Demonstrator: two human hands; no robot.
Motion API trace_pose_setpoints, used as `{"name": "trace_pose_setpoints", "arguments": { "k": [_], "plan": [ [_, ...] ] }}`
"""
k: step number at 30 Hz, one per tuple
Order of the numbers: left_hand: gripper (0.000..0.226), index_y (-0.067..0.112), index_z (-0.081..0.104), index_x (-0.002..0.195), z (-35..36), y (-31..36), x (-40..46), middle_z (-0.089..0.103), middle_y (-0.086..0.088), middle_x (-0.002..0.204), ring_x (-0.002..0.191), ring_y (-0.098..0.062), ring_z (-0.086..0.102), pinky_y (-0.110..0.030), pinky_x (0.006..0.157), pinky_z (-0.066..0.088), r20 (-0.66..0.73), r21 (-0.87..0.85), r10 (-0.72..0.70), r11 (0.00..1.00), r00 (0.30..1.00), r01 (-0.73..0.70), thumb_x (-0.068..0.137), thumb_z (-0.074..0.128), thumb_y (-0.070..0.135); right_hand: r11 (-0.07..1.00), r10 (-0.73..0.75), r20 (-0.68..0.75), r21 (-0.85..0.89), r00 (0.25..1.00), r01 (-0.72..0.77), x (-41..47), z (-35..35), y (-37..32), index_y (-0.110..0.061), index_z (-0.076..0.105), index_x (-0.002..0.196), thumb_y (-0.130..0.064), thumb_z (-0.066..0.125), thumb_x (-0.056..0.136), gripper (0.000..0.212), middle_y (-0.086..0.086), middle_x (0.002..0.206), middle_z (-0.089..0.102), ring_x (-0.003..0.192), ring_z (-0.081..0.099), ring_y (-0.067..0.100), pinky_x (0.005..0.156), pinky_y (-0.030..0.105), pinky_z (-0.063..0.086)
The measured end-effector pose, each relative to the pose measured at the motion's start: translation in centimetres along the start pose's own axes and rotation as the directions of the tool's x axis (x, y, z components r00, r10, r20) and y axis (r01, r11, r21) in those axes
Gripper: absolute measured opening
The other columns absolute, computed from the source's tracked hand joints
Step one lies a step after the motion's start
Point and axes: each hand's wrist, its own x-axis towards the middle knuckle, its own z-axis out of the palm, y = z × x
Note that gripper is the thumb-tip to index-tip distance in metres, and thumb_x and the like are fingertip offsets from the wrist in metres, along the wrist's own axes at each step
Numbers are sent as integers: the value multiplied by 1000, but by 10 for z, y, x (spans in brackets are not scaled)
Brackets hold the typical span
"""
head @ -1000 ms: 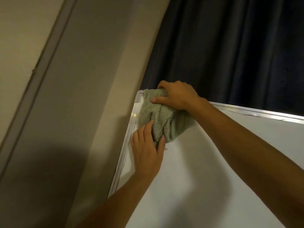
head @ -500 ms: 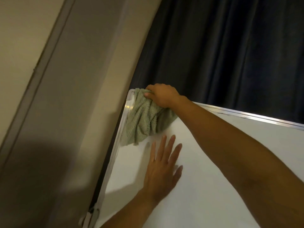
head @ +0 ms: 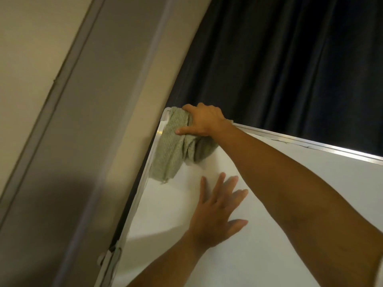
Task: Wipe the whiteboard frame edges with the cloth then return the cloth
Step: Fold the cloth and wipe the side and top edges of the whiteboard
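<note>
The cloth [head: 174,148], bunched in the right hand [head: 204,120] at the whiteboard frame [head: 310,146]'s top-left corner, hangs just above the left hand [head: 217,208], spread flat and empty on the board, with the top edge running away rightward under the right forearm.

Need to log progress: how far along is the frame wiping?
Nothing visibly finished; no frame edge can be judged clean. In hand: the right hand presses the cloth on the board's top-left corner, while the left hand lies flat on the board. Left: the top edge, the left edge, returning the cloth.
</note>
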Motion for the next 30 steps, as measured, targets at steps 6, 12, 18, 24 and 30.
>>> {"name": "trace_pose_setpoints", "arguments": {
  "k": [6,12,18,24,30],
  "plan": [
    [73,31,35,160,6,21,8,27,-3,175,165,-36,9,-72,126,16,0,66,-54,996,999,54,102,33,75,1000,7,-77,17,997,-6,0,-3,7,-26,53,126,-80,39,87,68,9,112,65,101,63,32,74,40,42],
    [78,32,29,164,13,23,4,14,-3,178,165,-38,7,-72,125,17,-12,56,-24,998,1000,24,100,45,73,998,-10,-72,68,997,15,-10,-16,19,-27,58,125,-70,39,94,57,8,123,63,109,60,32,83,42,45],
    [73,31,34,160,10,39,3,12,-2,178,165,-37,10,-69,129,11,-56,28,-19,999,998,21,101,45,72,992,8,-38,130,999,-3,-30,-25,30,-30,60,123,-70,42,93,53,6,119,64,106,60,30,77,38,41],
    [71,31,41,157,1,46,6,26,-3,175,164,-35,13,-69,128,14,-58,-5,-32,999,998,32,99,49,71,988,92,-2,127,996,-91,-31,-30,31,-31,61,120,-76,39,87,60,4,117,64,103,60,28,75,38,39],
    [73,29,39,159,-16,7,1,35,-4,172,163,-36,20,-70,128,7,31,51,-14,999,999,12,101,40,72,988,143,28,47,989,-145,5,-27,-12,-23,59,126,-76,41,87,68,7,117,64,104,61,31,74,38,40]
  ]
}}
